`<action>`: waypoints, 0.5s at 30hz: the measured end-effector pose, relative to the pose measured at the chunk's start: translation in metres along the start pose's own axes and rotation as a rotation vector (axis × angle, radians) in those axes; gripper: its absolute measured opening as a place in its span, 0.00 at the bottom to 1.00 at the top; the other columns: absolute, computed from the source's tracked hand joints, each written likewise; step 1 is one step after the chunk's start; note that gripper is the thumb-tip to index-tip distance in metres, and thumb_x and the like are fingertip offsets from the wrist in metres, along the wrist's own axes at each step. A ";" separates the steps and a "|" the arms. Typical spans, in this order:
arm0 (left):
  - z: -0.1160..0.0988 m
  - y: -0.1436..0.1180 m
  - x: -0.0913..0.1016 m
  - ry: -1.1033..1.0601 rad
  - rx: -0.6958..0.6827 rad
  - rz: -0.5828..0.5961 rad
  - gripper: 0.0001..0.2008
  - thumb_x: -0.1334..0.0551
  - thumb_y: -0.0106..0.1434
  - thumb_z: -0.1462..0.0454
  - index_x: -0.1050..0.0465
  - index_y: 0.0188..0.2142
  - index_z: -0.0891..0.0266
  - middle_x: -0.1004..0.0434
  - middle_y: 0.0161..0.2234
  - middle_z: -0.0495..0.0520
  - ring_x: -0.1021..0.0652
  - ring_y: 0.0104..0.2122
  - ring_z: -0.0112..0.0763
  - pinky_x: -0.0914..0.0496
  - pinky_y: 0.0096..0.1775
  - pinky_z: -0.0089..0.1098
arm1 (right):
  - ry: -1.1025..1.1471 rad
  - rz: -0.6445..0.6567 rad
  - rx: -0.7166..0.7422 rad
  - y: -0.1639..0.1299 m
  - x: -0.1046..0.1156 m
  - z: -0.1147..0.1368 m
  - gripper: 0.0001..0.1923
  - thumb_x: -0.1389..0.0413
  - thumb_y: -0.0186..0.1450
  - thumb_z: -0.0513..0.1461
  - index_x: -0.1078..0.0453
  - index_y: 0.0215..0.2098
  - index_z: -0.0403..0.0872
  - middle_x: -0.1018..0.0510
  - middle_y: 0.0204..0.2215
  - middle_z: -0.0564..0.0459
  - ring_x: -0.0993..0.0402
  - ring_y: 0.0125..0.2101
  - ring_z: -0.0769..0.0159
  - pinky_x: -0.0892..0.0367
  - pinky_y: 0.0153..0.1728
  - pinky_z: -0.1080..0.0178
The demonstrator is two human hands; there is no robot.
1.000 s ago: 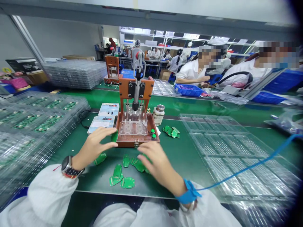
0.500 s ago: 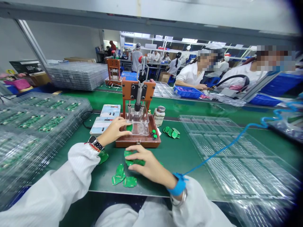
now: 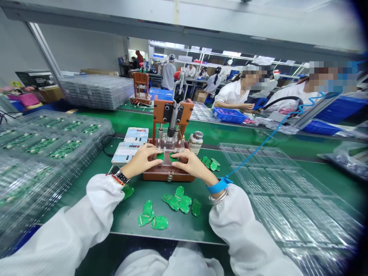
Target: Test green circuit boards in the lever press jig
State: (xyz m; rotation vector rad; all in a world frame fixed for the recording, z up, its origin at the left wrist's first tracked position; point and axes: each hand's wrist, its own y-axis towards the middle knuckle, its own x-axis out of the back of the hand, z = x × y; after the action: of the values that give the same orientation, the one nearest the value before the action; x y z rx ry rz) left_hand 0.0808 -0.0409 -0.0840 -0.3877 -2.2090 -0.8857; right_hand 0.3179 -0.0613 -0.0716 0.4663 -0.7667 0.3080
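Note:
My left hand point(image 3: 143, 159) is at the left of the clear fixture plate, thumb and fingers closed about the edges of a small green circuit board point(image 3: 160, 156). From the right, my right hand point(image 3: 191, 163) grips a second green circuit board point(image 3: 174, 156) on the same plate, partly hidden by the fingers. The plate belongs to an orange-brown test press point(image 3: 173, 111) with a red-knobbed lever, which stands above both hands. On the green mat in front lie loose circuit boards point(image 3: 178, 199) in small groups, and one board point(image 3: 128, 192) is half hidden by my left wrist.
Two meters point(image 3: 126, 152) stand left of the press, a labelled bottle point(image 3: 196, 142) right of it. Trays of boards point(image 3: 54, 145) fill the left; clear trays point(image 3: 276, 184) lie right. A blue coiled cord point(image 3: 255, 147) runs from my right wristband. Co-workers point(image 3: 234, 90) sit beyond.
My right hand has moved up from the loose boards to the fixture, bringing a circuit board to its right side. My left hand stays by the left board.

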 end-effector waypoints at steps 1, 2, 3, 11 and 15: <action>0.000 0.000 0.000 0.012 0.006 0.002 0.17 0.35 0.60 0.57 0.25 0.47 0.61 0.25 0.42 0.58 0.31 0.48 0.41 0.35 0.51 0.45 | -0.015 -0.007 -0.002 -0.001 0.000 0.001 0.14 0.40 0.60 0.42 0.26 0.44 0.45 0.26 0.40 0.46 0.32 0.44 0.61 0.35 0.47 0.55; 0.000 0.000 0.000 0.024 0.009 0.008 0.17 0.35 0.60 0.57 0.26 0.47 0.61 0.25 0.42 0.58 0.31 0.48 0.41 0.35 0.51 0.44 | -0.034 -0.015 -0.004 -0.002 -0.001 0.002 0.14 0.41 0.61 0.42 0.25 0.43 0.46 0.26 0.40 0.46 0.33 0.45 0.60 0.36 0.47 0.54; -0.001 0.001 0.000 0.037 0.010 0.018 0.17 0.35 0.60 0.57 0.26 0.47 0.61 0.25 0.42 0.57 0.31 0.48 0.41 0.35 0.51 0.44 | -0.056 -0.021 -0.008 -0.003 -0.001 0.003 0.13 0.41 0.61 0.41 0.25 0.43 0.46 0.26 0.40 0.46 0.33 0.46 0.59 0.37 0.48 0.52; -0.016 0.002 0.007 0.231 -0.024 0.107 0.15 0.38 0.62 0.61 0.26 0.48 0.63 0.26 0.45 0.59 0.33 0.51 0.45 0.39 0.52 0.47 | -0.190 -0.030 -0.065 -0.003 -0.003 0.014 0.10 0.42 0.62 0.39 0.26 0.42 0.47 0.23 0.40 0.47 0.36 0.51 0.53 0.43 0.51 0.45; -0.015 -0.002 0.006 0.191 0.023 0.108 0.19 0.40 0.63 0.60 0.31 0.53 0.63 0.29 0.48 0.62 0.34 0.53 0.47 0.39 0.53 0.48 | -0.185 -0.040 -0.034 -0.009 -0.007 0.014 0.12 0.43 0.63 0.39 0.27 0.45 0.47 0.25 0.44 0.45 0.36 0.51 0.54 0.42 0.51 0.46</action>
State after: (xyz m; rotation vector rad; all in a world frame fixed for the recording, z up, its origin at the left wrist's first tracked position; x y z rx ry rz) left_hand 0.0829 -0.0528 -0.0727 -0.3904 -2.0027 -0.8040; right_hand 0.3083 -0.0770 -0.0705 0.4817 -0.9405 0.2154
